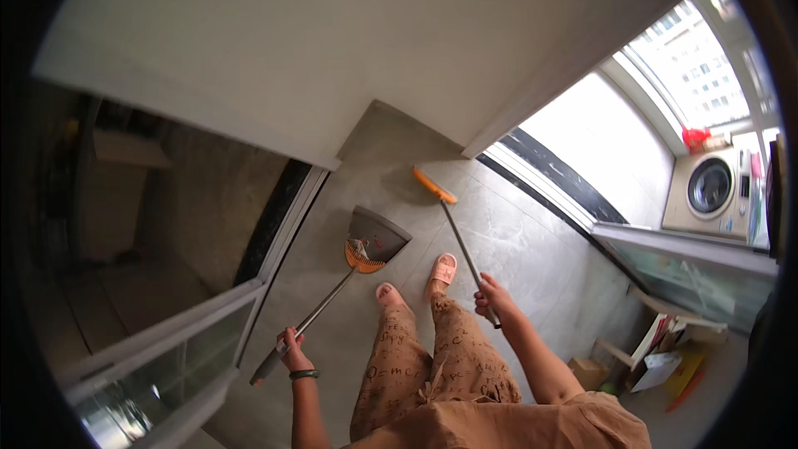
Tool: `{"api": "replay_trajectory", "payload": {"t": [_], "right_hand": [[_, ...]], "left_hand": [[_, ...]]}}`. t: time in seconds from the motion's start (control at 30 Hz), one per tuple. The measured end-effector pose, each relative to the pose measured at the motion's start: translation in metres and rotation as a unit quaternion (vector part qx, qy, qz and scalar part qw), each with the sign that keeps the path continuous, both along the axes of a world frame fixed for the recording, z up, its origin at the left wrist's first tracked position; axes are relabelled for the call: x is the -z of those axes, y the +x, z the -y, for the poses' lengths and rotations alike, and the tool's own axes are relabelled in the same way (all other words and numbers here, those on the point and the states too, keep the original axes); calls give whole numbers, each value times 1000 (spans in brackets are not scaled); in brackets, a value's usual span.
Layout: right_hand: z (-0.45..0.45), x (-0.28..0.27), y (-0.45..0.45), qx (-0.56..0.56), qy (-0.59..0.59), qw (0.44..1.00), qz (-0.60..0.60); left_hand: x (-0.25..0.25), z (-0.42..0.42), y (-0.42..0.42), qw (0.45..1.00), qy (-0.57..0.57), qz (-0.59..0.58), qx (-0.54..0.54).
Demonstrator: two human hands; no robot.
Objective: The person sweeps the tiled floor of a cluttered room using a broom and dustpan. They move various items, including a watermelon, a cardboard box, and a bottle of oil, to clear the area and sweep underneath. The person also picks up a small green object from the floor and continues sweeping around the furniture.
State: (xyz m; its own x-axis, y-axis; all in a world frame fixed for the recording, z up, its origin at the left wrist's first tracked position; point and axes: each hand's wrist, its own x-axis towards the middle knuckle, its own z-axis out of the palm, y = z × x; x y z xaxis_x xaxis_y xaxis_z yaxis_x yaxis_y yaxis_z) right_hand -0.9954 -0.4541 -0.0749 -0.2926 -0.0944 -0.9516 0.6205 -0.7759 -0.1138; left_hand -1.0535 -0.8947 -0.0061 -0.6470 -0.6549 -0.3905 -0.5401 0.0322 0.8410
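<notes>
My left hand [293, 350] grips the metal handle of a long-handled dustpan [390, 229]. The pan is grey with an orange comb-toothed back, and it rests on the floor left of my feet. Inside it lies some light-coloured litter [358, 249] with small red bits. In my right hand [494, 299] is the grey pole of a broom [434, 184]. Its orange head is further forward, near the wall corner, with the bristles mostly hidden beneath it. Both tools are apart from each other.
White walls [299, 31] meet in a corner ahead. Sliding glass doors stand left [168, 349] and right [679, 274], with floor tracks. Beyond the right one is a front-loading washing machine [707, 190]. A shelf with papers [654, 362] and a cardboard box [587, 374] sit at lower right.
</notes>
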Motion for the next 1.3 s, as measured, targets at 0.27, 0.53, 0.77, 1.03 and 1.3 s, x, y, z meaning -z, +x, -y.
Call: {"api": "replay_trajectory", "payload": {"t": [0.27, 0.53, 0.77, 1.03, 1.3], "right_hand": [[32, 66, -114, -46, 104, 993, -25], [208, 58, 44, -331, 17, 942, -54], [176, -51, 20, -401, -44, 914, -50], [106, 10, -163, -149, -115, 981, 46], [143, 104, -263, -289, 68, 954, -41]], "left_hand": [[4, 45, 170, 978, 35, 2, -207], [-2, 55, 314, 928, 18, -3, -373], [9, 42, 384, 873, -24, 19, -486], [5, -9, 385, 790, -8, -21, -612], [7, -86, 414, 743, -3, 4, -669]]}}
